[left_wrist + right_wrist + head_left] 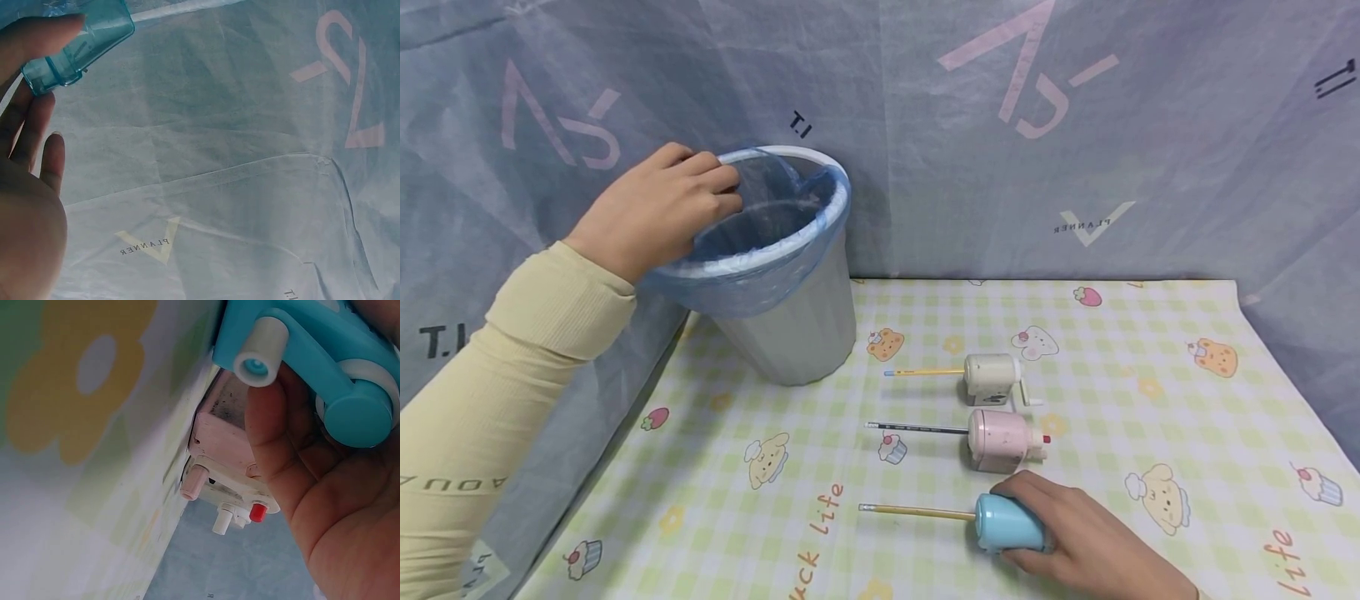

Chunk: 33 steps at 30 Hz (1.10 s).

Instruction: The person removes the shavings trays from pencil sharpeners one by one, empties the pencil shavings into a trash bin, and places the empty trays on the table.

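Over the mouth of the lined bin (790, 333), my left hand (666, 200) holds a translucent teal shavings tray (103, 37), seen in the left wrist view between thumb and fingers. In the head view that tray is hidden behind the hand. My right hand (1086, 533) grips a blue crank pencil sharpener (1006, 523) at the front of the table. A yellow pencil (917, 511) sticks out of its left end. The sharpener's crank handle (262, 353) shows up close in the right wrist view.
Behind the blue sharpener stand a pink sharpener (1000, 442) with a black pencil (917, 429) and a cream sharpener (990, 379) with an orange-yellow pencil (925, 372). A blue bag (752, 287) lines the bin. Grey-blue cloth (955, 167) hangs behind the checked tablecloth (1075, 400).
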Tool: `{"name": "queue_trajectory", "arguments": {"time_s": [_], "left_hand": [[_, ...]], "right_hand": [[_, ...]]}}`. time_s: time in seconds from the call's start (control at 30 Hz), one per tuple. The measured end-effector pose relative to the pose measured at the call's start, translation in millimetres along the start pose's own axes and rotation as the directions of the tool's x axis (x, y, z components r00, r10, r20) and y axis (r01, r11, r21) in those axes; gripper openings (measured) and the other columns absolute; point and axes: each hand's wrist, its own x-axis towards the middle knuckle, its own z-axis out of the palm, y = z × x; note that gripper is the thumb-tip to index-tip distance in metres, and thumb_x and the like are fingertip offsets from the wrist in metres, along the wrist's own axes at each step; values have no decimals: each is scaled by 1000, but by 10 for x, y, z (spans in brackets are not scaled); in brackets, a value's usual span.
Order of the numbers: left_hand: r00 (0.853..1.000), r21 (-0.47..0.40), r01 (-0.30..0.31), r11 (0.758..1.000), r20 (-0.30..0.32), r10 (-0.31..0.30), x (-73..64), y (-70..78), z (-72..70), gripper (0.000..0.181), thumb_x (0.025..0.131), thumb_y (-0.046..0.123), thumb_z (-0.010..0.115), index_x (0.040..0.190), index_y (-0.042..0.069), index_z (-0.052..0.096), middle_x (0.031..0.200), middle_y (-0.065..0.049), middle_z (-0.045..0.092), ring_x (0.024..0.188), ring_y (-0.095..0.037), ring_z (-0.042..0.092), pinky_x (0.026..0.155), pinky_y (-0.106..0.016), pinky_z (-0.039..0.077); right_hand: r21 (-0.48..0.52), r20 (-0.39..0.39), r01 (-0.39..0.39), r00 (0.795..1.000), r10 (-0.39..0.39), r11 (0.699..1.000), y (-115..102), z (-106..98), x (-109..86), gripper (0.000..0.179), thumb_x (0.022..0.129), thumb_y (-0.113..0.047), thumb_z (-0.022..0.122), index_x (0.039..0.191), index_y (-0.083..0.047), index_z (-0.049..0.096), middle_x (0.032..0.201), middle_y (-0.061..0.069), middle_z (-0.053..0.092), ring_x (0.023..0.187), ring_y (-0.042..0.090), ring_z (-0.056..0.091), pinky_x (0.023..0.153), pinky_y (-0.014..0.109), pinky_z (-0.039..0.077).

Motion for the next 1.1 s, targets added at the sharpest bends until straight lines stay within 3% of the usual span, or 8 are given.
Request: {"name": "queue_trajectory", "arguments": {"time_s": [0.3,0.4,0.7,0.9,1.1], "left_hand": [[1000,6,23,1000,-5,-23,-11,-5,1,37,71,-26,79,96,0,72,100,-17,64,97,-40,60,94,-58,48],[1000,8,27,1000,-13,-27,-14,-9,3,32,76,-26,73,95,-1,71,98,-17,64,93,-39,60,92,-57,48],[998,-10,44,999,-43,-44,-34,-21,14,32,72,-26,67,93,-2,69,92,-16,62,89,-40,58,88,-57,48],[990,-14,126,992,-61,-127,-65,-25,20,37,68,-18,75,102,-5,67,99,-22,65,93,-44,60,86,-59,48],[967,-26,251,968,-46,-252,-87,-32,15,49,64,-8,90,106,-11,66,98,-29,65,91,-51,62,85,-63,49]], "right_hand": [[4,21,-34,999,34,999,-16,-1,8,50,93,-55,80,134,-32,61,118,-23,59,95,-3,56,80,28,55],[2,20,-33,999,33,999,-18,-2,6,51,93,-55,80,134,-32,61,118,-23,59,95,-3,57,80,28,55],[-21,-30,29,999,-30,999,-15,9,-16,47,94,-49,82,132,-32,62,117,-23,60,94,-4,56,79,26,55],[-43,-68,58,996,-61,997,-12,26,-30,46,93,-45,84,131,-33,61,116,-24,59,93,-4,56,78,26,54],[-59,-88,69,993,-74,996,-10,36,-35,46,93,-45,85,131,-34,60,116,-25,58,93,-4,56,78,26,54]]}}
